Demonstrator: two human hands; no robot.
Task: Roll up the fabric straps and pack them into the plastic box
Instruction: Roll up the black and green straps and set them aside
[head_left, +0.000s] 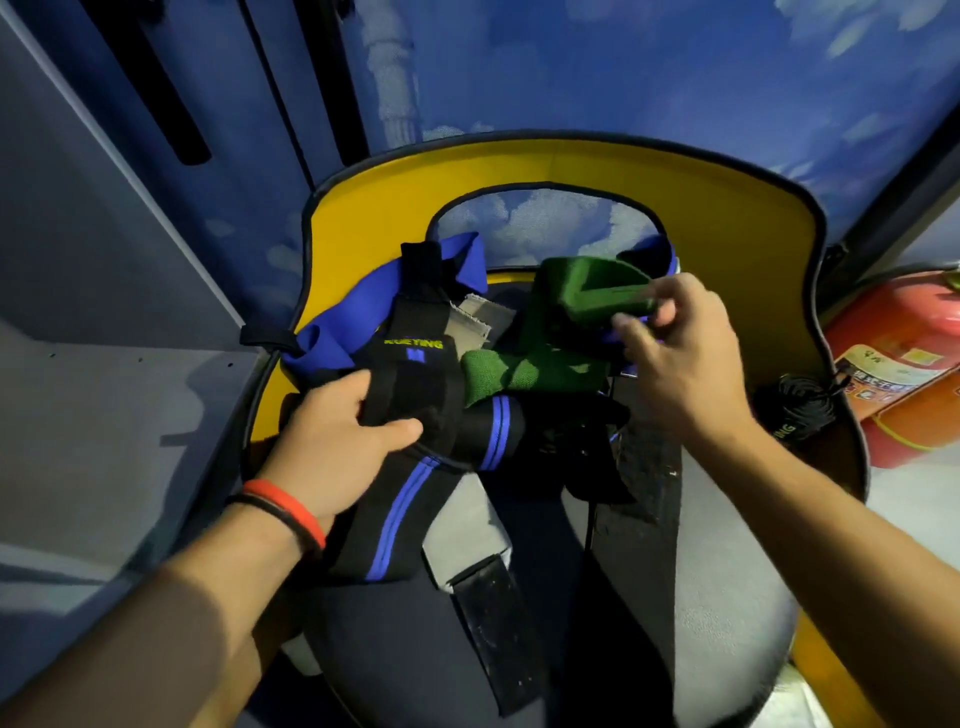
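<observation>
Fabric straps (550, 415) are heaped in a tangle on the seat of a yellow chair (395, 208), which is edged in black. A black strap with blue stripes (400, 499) is held by the left hand (337, 441). The grip of that hand is clamped on the strap's partly rolled upper part, with the thumb across the front and the fingers curled round it. The loose striped tail hangs down towards the camera, and yellow lettering is seen on the strap just above the hand. A green strap (587, 293) is pinched at its folded upper end by the right hand (680, 358), whose grip is closed on it between thumb and fingertips. The lower part of this strap lies on the heap just beside the black roll. A blue strap (353, 332) is draped over the left side of the chair. A red wristband (291, 506) is worn on the left wrist. A red fire extinguisher (898, 364) is seen on the floor to the right of the chair.
</observation>
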